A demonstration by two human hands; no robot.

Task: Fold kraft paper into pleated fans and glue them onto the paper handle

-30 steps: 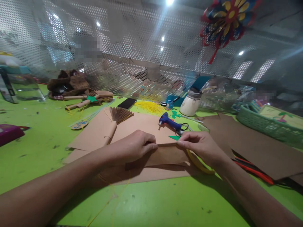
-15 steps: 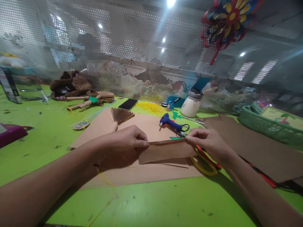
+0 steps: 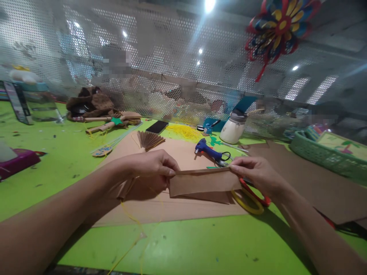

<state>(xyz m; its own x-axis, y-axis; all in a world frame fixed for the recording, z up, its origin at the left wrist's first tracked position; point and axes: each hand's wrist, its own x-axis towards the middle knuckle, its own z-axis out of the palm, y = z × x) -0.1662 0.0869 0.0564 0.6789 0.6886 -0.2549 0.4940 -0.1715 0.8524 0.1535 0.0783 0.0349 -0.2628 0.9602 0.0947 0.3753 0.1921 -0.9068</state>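
Observation:
A strip of brown paper (image 3: 205, 182) with a narrow fold along its upper edge spans the space between my hands. My left hand (image 3: 157, 167) pinches its left top corner, and my right hand (image 3: 252, 170) pinches the right top corner. Beneath lies a larger brown paper sheet (image 3: 137, 212). Scissors with yellow and red handles (image 3: 252, 204) rest by my right hand, their blades hidden. A blue glue gun (image 3: 208, 149) lies just beyond the strip. Behind my left wrist, a pleated paper fan piece (image 3: 150, 140) is attached to a rolled paper stick, partly covered by my arm.
On the green table (image 3: 177, 248) are a phone (image 3: 157, 126), yellow shredded paper (image 3: 183, 133), a white jar (image 3: 233, 129) and a purple tape dispenser (image 3: 20, 162). A green basket (image 3: 327, 154) stands right, beside brown cardboard (image 3: 301, 179). A perforated metal screen (image 3: 166, 49) rises behind.
The strip's front face has tilted slightly more toward me, while both hands keep their pinch on its top edge. The whole view has shifted a little.

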